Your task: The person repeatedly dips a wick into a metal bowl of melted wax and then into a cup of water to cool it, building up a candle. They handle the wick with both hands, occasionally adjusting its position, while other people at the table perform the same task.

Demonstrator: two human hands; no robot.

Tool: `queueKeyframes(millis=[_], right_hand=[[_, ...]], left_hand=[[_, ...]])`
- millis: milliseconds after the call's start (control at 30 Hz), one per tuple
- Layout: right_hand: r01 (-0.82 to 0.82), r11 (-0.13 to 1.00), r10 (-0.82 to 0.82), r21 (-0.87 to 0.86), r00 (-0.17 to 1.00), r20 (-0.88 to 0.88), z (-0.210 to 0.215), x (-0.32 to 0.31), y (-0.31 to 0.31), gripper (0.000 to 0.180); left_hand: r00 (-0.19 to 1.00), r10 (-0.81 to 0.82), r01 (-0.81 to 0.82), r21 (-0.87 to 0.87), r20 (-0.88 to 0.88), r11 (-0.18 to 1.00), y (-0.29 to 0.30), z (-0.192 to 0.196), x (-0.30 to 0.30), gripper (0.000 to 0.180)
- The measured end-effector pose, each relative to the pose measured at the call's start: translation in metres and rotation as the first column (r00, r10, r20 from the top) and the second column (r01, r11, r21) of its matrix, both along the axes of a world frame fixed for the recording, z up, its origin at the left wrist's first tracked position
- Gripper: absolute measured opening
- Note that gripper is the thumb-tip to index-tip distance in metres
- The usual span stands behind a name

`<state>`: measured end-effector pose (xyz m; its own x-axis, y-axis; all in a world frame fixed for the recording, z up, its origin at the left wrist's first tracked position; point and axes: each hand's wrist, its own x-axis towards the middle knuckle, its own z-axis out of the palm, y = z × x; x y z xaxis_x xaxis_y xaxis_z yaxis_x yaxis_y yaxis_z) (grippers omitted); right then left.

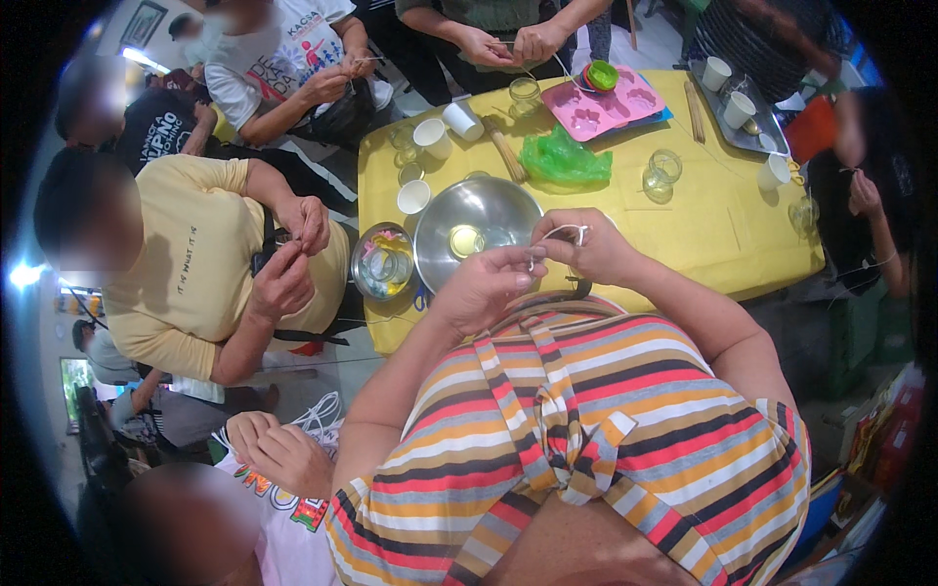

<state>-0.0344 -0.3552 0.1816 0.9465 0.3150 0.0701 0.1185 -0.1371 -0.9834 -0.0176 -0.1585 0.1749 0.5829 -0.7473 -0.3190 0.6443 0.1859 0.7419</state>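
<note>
Close in front of my chest, my two hands meet over the table's near edge. My right hand [598, 252] is closed on a thin white cord [569, 230], which loops up above the fingers. Beside it, my left hand [489, 285] pinches a short bit of the same white cord at its fingertips, thumb and fingers together. Just beyond my hands stands a wide steel bowl [498, 200] with a small, pale yellow round thing [466, 240] inside. A smaller metal bowl [358, 269], holding a glass jar and colourful bits, sits left of it.
The yellow-covered table [703, 244] carries a glass jar [662, 176], a green plastic bag [567, 159], a pink mold [596, 107], white paper cups [414, 196] and a metal tray [762, 137]. A person in a yellow shirt [195, 234] stands at left; others stand around, several handling thin strands.
</note>
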Motion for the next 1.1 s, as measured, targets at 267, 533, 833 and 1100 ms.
queueKeyframes(millis=[267, 533, 833, 1100], right_hand=[[0.092, 0.988, -0.045, -0.125, 0.941, 0.337, -0.002, -0.001, 0.004, 0.009], [0.083, 0.987, -0.044, -0.136, 0.962, 0.268, 0.005, -0.001, 0.004, 0.009], [0.077, 0.985, -0.025, -0.155, 0.951, 0.308, 0.011, -0.002, 0.002, 0.01], [0.097, 0.965, 0.023, -0.245, 0.895, 0.445, 0.009, -0.004, 0.0, 0.012]], left_hand=[[0.956, 0.18, -0.198, 0.056, 0.231, 0.979, -0.009, -0.01, -0.008, 0.03], [0.935, 0.204, -0.24, 0.092, 0.291, 0.966, -0.008, -0.011, -0.007, 0.027], [0.939, 0.164, -0.196, 0.079, 0.302, 0.977, -0.007, -0.008, -0.007, 0.03], [0.94, 0.128, -0.162, 0.085, 0.316, 0.983, -0.006, -0.007, -0.007, 0.027]])
